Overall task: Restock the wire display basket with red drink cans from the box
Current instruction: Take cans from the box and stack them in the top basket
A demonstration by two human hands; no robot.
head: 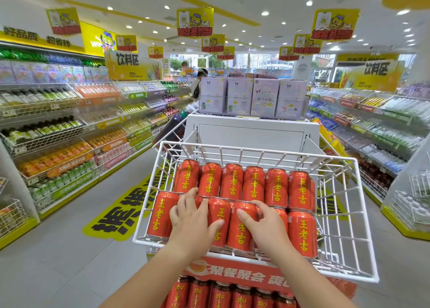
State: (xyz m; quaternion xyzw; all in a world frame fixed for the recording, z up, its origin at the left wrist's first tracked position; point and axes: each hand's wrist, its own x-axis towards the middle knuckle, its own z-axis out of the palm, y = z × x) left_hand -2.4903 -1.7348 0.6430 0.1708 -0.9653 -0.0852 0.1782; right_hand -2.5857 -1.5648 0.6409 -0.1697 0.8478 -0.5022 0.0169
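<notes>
A white wire display basket (256, 150) stands in front of me, holding two rows of upright red drink cans (277, 186) with yellow characters. My left hand (192, 219) lies over the second can from the left in the front row. Its fingers curl over the can's top, and its thumb stretches onto the neighbouring can (218, 214). My right hand (264, 225) grips a can in the middle of the front row, fingers hooked over its top and thumb on the can beside it (240, 233). Below the basket, a red box (246, 276) holds more red cans (221, 295).
Behind the basket is a white display stand (251, 133) topped with lilac cartons (264, 98). Drink shelves line the aisle on the left (58, 130) and right (377, 121). A person (197, 84) stands far down the left aisle. The grey floor carries a yellow sticker (121, 214).
</notes>
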